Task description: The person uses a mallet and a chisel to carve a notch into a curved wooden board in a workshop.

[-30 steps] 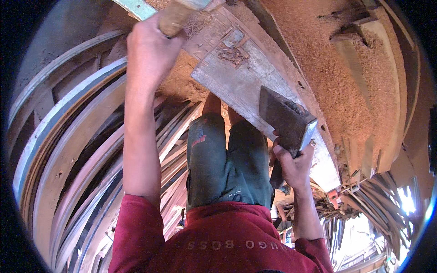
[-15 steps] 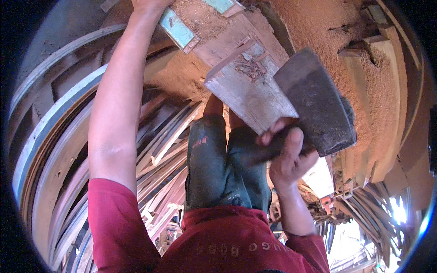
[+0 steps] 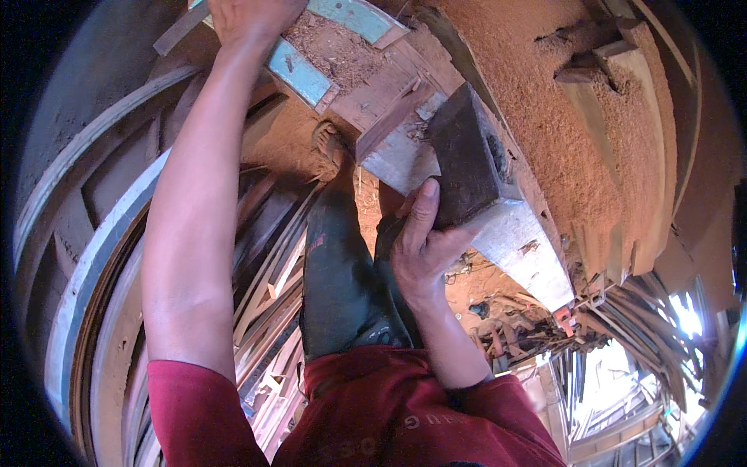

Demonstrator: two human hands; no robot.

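Observation:
My right hand (image 3: 420,249) grips the lower end of a dark block (image 3: 464,152), thumb on its near edge; the other fingers are partly hidden. A hollow shows in the block's side, and its exact kind cannot be told. Tilted, it rests on or just over a pale, worn wooden bench (image 3: 525,241); contact is unclear. At the top, my left hand (image 3: 255,19) lies at the far end of the bench, by blue-painted wood strips (image 3: 299,74). Its fingers are cut off by the picture's upper edge. Wood shavings (image 3: 331,48) lie between the strips.
A sawdust heap (image 3: 513,62) spreads right of the bench, with timber pieces (image 3: 599,124) sticking out. Long curved boards (image 3: 101,226) stand at the left. Stacked strips (image 3: 268,272) lie beside my legs. An orange piece (image 3: 566,319) sits at the bench's near end.
My right hand has moved left and away from me with the dark block, turning it so its hollow side shows. More of the bench's near end is visible. My left hand stays at the far end.

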